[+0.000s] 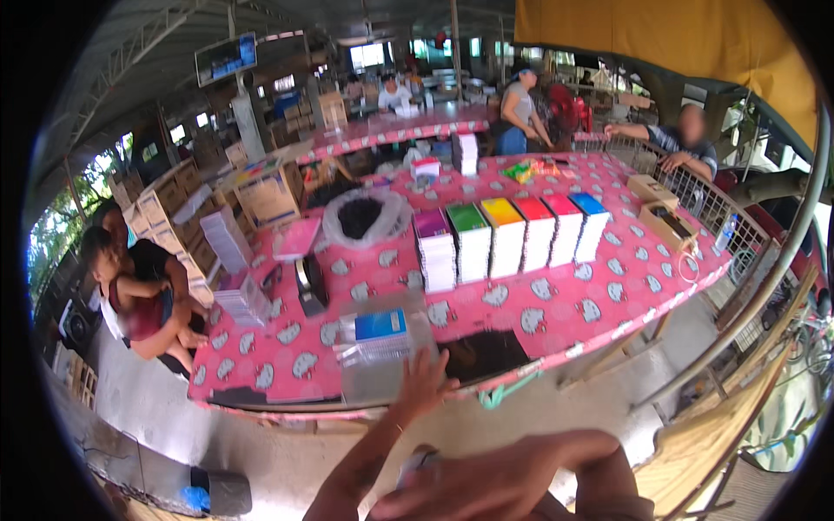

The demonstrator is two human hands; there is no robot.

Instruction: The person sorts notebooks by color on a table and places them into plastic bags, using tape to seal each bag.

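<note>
My left hand (426,380) reaches over the table's near edge with its fingers spread. It is beside a pile of clear plastic sleeves (380,350), and I cannot tell whether it touches them. A blue-covered notebook (380,324) lies on the sleeves. My right hand (469,486) is low and close to my body, smeared by motion, its fingers unclear. Beyond the sleeves, upright stacks of notebooks stand in a row: purple (433,252), green (471,243), yellow (506,239), red (538,234), pink (565,228) and blue (592,227).
A black tape dispenser (311,285), a bag-lined ring of black material (365,217) and more stacks (241,300) stand left on the pink patterned table (599,300). A dark patch (486,354) lies near the front edge. An adult holding a child (135,291) stands left; other people are beyond.
</note>
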